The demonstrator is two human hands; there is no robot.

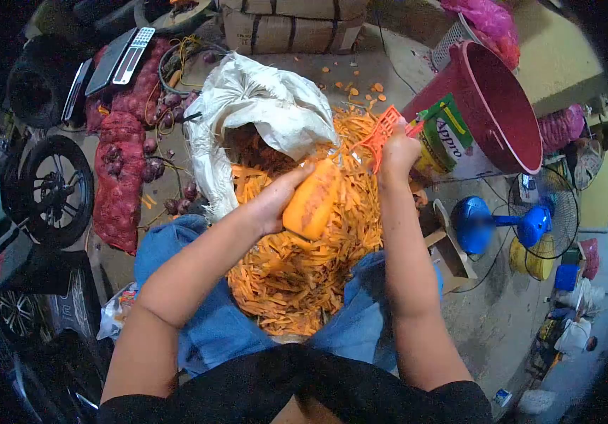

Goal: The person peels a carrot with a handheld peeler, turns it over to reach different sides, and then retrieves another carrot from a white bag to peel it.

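My left hand [279, 198] grips a large peeled carrot [311, 201], held upright over a heap of orange carrot peelings [297, 275] between my knees. My right hand [397, 152] is closed around an orange plastic peeler [378, 134], raised just to the right of the carrot's top and apart from it. An open white sack [261, 106] lies behind the heap, with more carrots dimly visible in its mouth.
A red bucket [502, 106] lined with a printed bag stands at the right. Red mesh sacks of onions [124, 162] and a weighing scale [120, 60] lie at the left, beside a motorbike wheel [53, 187]. A blue fan [523, 219] stands on the floor at right; cardboard boxes [290, 25] stand behind.
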